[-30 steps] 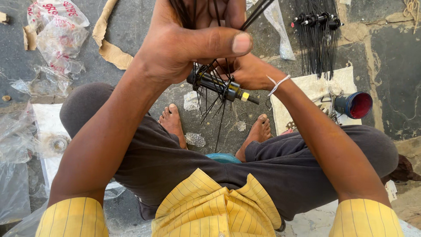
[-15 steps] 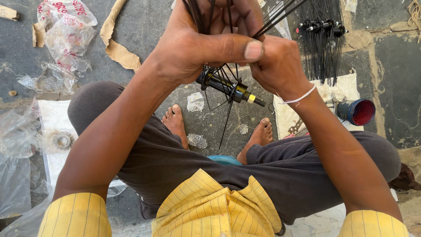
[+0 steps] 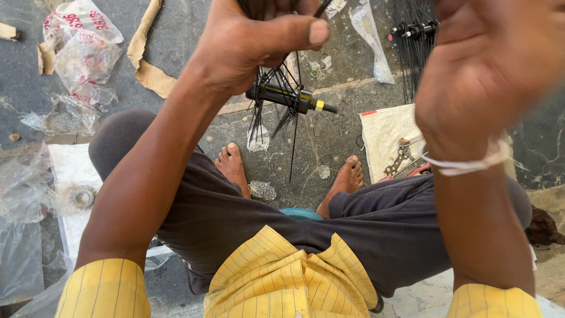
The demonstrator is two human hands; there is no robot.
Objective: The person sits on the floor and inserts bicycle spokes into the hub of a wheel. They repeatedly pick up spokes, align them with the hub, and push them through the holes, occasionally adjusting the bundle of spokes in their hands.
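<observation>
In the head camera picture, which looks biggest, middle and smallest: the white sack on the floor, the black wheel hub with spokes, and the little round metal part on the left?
1. White sack, largest.
2. Black wheel hub; the left hand holds it up nearer the camera, so it may look bigger than it is.
3. Round metal part, smallest.

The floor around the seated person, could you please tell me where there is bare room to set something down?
Bare stone floor lies between the two feet, below the spoked hub held by the left hand. More bare floor sits above the cardboard strip. Plastic bags crowd the far left; the white sack with metal parts crowds the right.
</observation>
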